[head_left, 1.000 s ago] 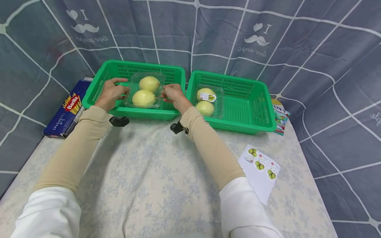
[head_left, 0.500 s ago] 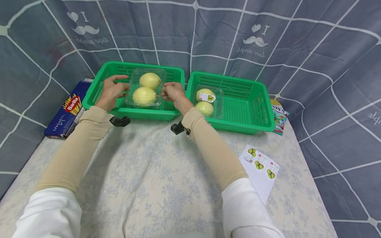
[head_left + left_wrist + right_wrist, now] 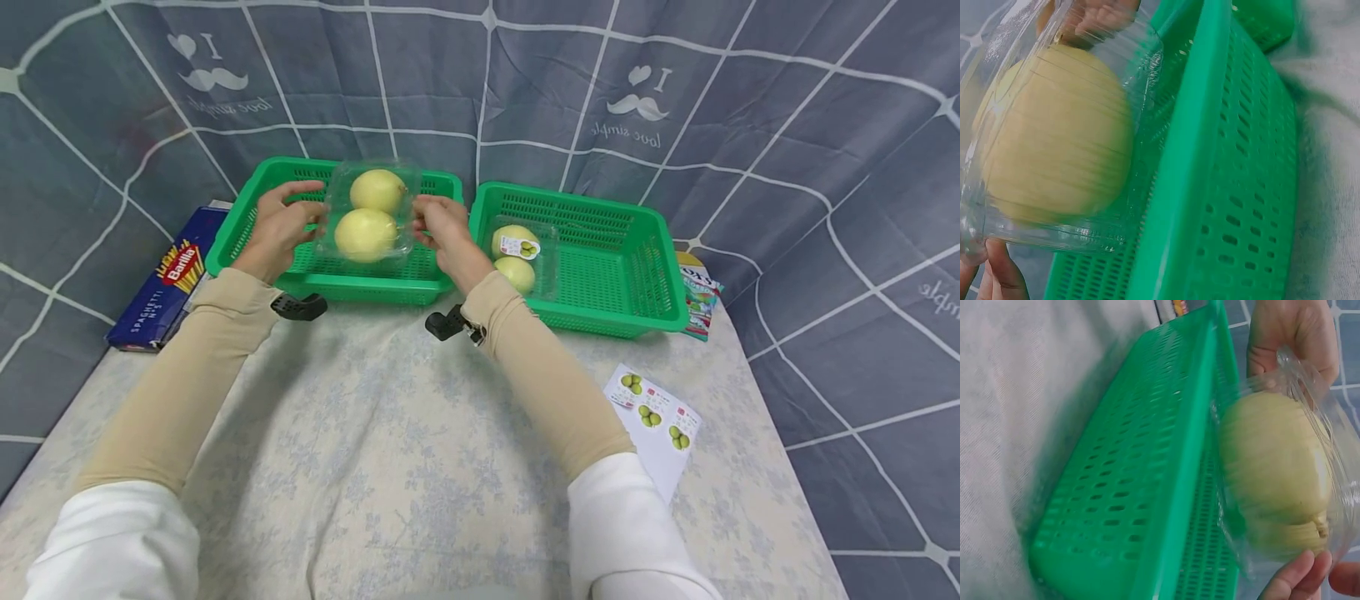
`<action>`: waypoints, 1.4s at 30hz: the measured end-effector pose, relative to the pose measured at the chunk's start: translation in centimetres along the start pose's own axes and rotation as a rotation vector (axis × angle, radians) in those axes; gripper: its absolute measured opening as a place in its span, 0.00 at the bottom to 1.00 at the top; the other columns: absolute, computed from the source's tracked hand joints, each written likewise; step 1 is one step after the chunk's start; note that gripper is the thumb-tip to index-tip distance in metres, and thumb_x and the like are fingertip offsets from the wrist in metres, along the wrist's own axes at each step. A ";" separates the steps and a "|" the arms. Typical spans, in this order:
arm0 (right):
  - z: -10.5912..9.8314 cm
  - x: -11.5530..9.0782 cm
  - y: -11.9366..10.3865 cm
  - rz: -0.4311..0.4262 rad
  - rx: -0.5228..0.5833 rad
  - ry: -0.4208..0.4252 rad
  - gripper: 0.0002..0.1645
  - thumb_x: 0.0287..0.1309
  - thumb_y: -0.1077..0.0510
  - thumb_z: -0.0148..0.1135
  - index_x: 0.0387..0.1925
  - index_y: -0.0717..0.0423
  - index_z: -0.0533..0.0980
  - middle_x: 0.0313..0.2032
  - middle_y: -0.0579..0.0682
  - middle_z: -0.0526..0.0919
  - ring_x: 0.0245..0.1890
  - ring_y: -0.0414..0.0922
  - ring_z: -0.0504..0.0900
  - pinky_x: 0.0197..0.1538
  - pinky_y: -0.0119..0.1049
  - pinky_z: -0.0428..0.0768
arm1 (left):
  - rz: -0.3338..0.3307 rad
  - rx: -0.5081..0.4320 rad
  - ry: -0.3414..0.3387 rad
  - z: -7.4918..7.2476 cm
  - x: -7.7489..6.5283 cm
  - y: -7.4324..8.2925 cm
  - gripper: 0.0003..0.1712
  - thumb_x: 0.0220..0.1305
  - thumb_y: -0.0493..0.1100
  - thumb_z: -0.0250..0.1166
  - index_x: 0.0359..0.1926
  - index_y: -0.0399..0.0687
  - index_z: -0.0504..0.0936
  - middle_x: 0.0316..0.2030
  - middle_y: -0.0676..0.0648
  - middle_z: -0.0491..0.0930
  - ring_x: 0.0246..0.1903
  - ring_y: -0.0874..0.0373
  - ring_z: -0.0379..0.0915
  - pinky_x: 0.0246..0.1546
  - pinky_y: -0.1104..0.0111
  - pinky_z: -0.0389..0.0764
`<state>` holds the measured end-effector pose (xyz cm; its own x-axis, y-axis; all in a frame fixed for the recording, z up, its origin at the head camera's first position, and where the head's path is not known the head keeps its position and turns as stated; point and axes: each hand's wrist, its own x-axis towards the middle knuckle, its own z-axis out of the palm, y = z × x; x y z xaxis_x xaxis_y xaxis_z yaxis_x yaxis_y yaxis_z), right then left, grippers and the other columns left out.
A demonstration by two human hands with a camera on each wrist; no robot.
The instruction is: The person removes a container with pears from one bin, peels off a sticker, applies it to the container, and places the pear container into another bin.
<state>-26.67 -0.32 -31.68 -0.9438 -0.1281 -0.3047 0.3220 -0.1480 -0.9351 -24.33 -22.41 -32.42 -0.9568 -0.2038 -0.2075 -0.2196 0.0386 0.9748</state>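
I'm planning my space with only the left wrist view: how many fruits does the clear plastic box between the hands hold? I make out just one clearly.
Observer: The head view shows two pale-yellow round fruits in the clear plastic box, one beyond the other.
Operator: And what is in the right-hand green perforated plastic basket?
Observer: A second clear plastic box, at its left end, bearing a white sticker printed with green fruit.
Operator: Anything on the table nearer the person than that basket?
Observer: Yes, a white paper sheet of fruit-printed stickers lies on the cream floral tablecloth, on the person's right.
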 end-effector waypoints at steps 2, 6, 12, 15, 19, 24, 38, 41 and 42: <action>0.0 -0.3 -0.2 -0.012 0.013 0.010 0.21 0.73 0.60 0.55 0.63 0.57 0.75 0.28 0.45 0.75 0.24 0.37 0.72 0.33 0.28 0.76 | 0.009 -0.015 -0.006 0.1 -0.3 0.2 0.28 0.70 0.40 0.62 0.70 0.53 0.71 0.43 0.54 0.74 0.33 0.63 0.71 0.28 0.77 0.77; -0.4 -0.8 -0.6 -0.021 0.027 0.006 0.20 0.73 0.59 0.55 0.63 0.57 0.75 0.29 0.44 0.74 0.24 0.37 0.71 0.31 0.27 0.73 | 0.018 -0.053 -0.020 0.3 -1.0 0.5 0.26 0.69 0.39 0.63 0.67 0.53 0.73 0.40 0.55 0.76 0.33 0.63 0.72 0.29 0.77 0.78; -1.3 -1.6 -1.1 -0.014 0.046 -0.030 0.21 0.74 0.58 0.54 0.64 0.56 0.75 0.31 0.45 0.74 0.26 0.37 0.70 0.33 0.28 0.72 | 0.015 -0.076 -0.047 0.8 -2.4 1.0 0.25 0.69 0.39 0.62 0.65 0.54 0.74 0.37 0.55 0.77 0.33 0.63 0.73 0.30 0.77 0.79; -1.5 -2.0 -1.2 -0.010 0.072 -0.038 0.19 0.73 0.57 0.55 0.62 0.55 0.75 0.30 0.45 0.74 0.25 0.38 0.70 0.33 0.28 0.72 | 0.020 -0.058 -0.069 0.8 -3.2 1.1 0.25 0.70 0.39 0.62 0.66 0.55 0.73 0.40 0.53 0.75 0.35 0.62 0.72 0.32 0.76 0.79; -1.5 -2.6 -1.0 0.003 0.129 -0.056 0.09 0.72 0.58 0.56 0.50 0.55 0.77 0.27 0.45 0.74 0.24 0.38 0.70 0.32 0.28 0.71 | 0.032 -0.072 -0.079 0.6 -4.4 1.1 0.25 0.69 0.39 0.63 0.66 0.54 0.73 0.42 0.52 0.73 0.35 0.61 0.71 0.33 0.75 0.80; -1.9 -3.7 -0.7 0.024 0.161 -0.116 0.03 0.72 0.57 0.57 0.40 0.51 0.76 0.27 0.45 0.73 0.25 0.39 0.69 0.34 0.29 0.71 | 0.047 -0.048 -0.105 -0.1 -6.0 0.6 0.26 0.70 0.40 0.62 0.67 0.55 0.71 0.41 0.54 0.74 0.35 0.62 0.72 0.34 0.75 0.81; -4.1 -7.5 0.8 0.029 0.188 -0.198 0.11 0.72 0.49 0.57 0.35 0.50 0.78 0.27 0.44 0.73 0.24 0.40 0.69 0.34 0.31 0.70 | 0.041 -0.066 -0.236 -0.1 -10.6 -0.3 0.39 0.70 0.33 0.55 0.78 0.58 0.57 0.30 0.59 0.80 0.35 0.62 0.73 0.36 0.69 0.78; -4.9 -8.3 1.2 0.035 0.196 -0.206 0.11 0.74 0.50 0.55 0.35 0.50 0.77 0.27 0.43 0.73 0.24 0.39 0.69 0.34 0.29 0.70 | 0.033 -0.103 -0.276 0.2 -11.5 -0.6 0.41 0.69 0.31 0.55 0.79 0.56 0.54 0.30 0.59 0.80 0.32 0.62 0.75 0.36 0.69 0.79; -5.3 -8.7 1.4 0.039 0.199 -0.211 0.11 0.74 0.50 0.55 0.35 0.50 0.77 0.27 0.43 0.73 0.24 0.39 0.69 0.34 0.29 0.70 | 0.029 -0.121 -0.294 0.4 -11.7 -0.7 0.42 0.69 0.31 0.55 0.79 0.56 0.53 0.30 0.58 0.80 0.33 0.63 0.74 0.36 0.70 0.80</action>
<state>-18.45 5.76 -31.29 -0.9008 -0.3352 -0.2761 0.3857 -0.3255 -0.8633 -13.03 -19.68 -30.71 -0.9802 0.0880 -0.1771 -0.1842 -0.0803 0.9796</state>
